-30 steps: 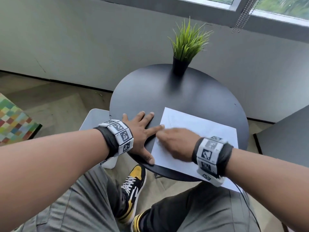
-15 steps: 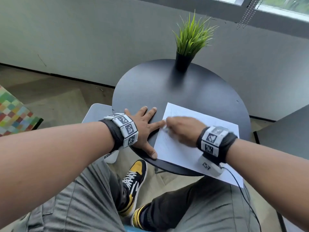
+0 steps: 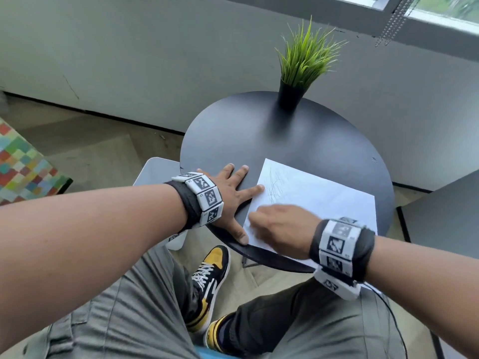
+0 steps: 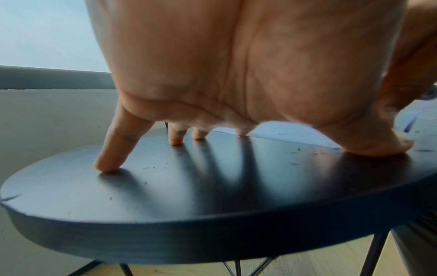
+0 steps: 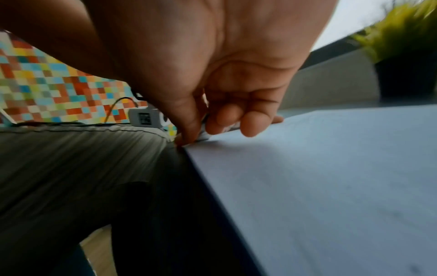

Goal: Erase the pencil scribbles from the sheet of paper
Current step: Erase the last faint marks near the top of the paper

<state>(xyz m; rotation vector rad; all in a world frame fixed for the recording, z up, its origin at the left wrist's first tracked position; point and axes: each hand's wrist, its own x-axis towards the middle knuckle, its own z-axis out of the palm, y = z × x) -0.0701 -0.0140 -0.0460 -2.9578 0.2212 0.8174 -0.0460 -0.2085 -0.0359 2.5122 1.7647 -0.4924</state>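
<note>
A white sheet of paper point(image 3: 324, 200) lies on the near right part of the round black table point(image 3: 259, 130), its near edge hanging over the rim. Faint pencil scribbles point(image 3: 274, 185) show near its far left corner. My left hand point(image 3: 230, 195) lies flat with spread fingers on the table; its index fingertip touches the sheet's left edge. My right hand point(image 3: 280, 226) is curled over the sheet's near left part. In the right wrist view its thumb and fingers point(image 5: 224, 119) pinch a small white eraser point(image 5: 204, 137) against the paper point(image 5: 331, 177).
A grass plant in a black pot point(image 3: 290, 97) stands at the table's far edge. A white stool point(image 3: 155, 172) sits left of the table, with a checkered cushion point(image 3: 20, 164) further left. A dark surface point(image 3: 445, 211) is at the right. My knees are under the near rim.
My right hand has slid back toward me along the left part of the sheet, uncovering the scribbles. The left hand has stayed pressed in place.
</note>
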